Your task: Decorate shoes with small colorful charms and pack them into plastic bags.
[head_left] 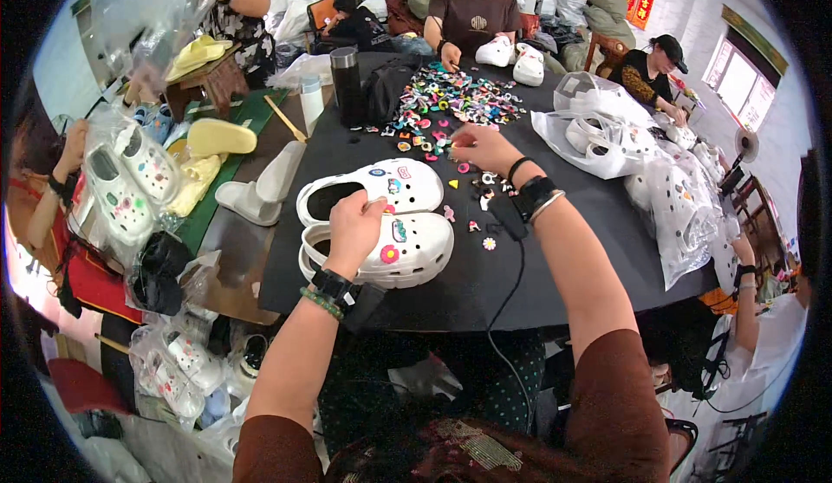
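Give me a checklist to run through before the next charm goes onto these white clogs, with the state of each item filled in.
1. Near clog steadied: ok, the left hand rests on its top.
2. Far clog within reach: ok, it lies right behind the near one on the black table.
3. A charm in the right hand: cannot tell, the fingertips are pinched at the edge of the charm pile, but what they grip is too small to see.
4. Loose charms close by: ok, several lie beside the clogs, among them a flower charm.
5. Free holes left on the near clog: cannot tell, the left hand covers part of it.
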### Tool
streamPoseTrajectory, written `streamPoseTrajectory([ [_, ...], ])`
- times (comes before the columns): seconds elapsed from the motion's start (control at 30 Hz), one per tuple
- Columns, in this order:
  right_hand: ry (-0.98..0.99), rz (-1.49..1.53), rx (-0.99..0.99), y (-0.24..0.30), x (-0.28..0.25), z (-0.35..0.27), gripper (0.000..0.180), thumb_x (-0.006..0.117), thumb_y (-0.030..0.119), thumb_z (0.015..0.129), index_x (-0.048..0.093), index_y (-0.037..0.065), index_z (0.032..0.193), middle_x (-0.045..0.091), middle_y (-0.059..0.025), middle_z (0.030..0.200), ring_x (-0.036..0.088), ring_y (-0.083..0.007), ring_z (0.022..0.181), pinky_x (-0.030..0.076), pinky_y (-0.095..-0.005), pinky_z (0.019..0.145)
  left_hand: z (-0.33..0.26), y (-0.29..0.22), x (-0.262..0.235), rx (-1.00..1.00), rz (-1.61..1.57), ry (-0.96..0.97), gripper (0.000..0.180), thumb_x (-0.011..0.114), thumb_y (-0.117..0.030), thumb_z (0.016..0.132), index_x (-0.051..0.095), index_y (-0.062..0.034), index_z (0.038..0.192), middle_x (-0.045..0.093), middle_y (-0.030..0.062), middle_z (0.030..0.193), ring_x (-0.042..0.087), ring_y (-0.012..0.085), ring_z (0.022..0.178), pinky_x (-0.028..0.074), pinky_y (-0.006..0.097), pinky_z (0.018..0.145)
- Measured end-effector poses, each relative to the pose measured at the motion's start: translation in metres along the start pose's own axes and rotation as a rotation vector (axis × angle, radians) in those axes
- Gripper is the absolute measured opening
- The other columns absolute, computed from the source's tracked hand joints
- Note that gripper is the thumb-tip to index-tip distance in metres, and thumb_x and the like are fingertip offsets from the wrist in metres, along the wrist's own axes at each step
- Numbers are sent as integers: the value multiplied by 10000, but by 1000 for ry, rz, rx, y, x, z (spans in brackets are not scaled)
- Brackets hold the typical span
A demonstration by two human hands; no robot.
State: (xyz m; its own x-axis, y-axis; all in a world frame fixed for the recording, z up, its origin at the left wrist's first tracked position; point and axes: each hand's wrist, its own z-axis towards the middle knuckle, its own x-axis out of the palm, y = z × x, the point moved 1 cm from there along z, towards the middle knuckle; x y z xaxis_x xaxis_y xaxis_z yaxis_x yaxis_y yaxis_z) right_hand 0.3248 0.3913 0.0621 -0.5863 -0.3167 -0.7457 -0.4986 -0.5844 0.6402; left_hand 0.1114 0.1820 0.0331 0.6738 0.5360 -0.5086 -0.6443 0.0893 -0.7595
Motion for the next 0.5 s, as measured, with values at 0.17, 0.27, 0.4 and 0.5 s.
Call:
streamPoseTrajectory([
  [0.17,-28,-326,38,-42,-22,-28,115,700,158,707,690,63,771,683,-131,796,658,-290,780,523,-383,724,-1,0,-2,11,-42,-33,337,673,-189,803,505,60,650,513,219,574,518,358,514,382,415,510],
  [0.27,27,-431,152,-58,-16,-35,101,710,133,697,709,75,778,688,-142,821,660,-295,791,529,-391,742,0,4,-1,18,-15,-44,337,673,-187,805,505,59,647,509,213,564,506,337,493,378,407,505],
  [0.4,7,-454,163,-67,-6,-32,96,714,132,711,701,65,778,686,-135,804,658,-299,788,528,-391,737,0,8,2,12,-57,-35,334,672,-187,814,506,56,656,518,205,568,502,321,488,377,398,503],
  [0.5,-14,-365,138,-63,8,-23,139,733,156,717,699,61,813,683,-133,799,656,-305,792,524,-399,734,0,9,0,-1,-54,-28,322,674,-179,815,512,54,663,518,195,567,504,302,490,384,386,503],
])
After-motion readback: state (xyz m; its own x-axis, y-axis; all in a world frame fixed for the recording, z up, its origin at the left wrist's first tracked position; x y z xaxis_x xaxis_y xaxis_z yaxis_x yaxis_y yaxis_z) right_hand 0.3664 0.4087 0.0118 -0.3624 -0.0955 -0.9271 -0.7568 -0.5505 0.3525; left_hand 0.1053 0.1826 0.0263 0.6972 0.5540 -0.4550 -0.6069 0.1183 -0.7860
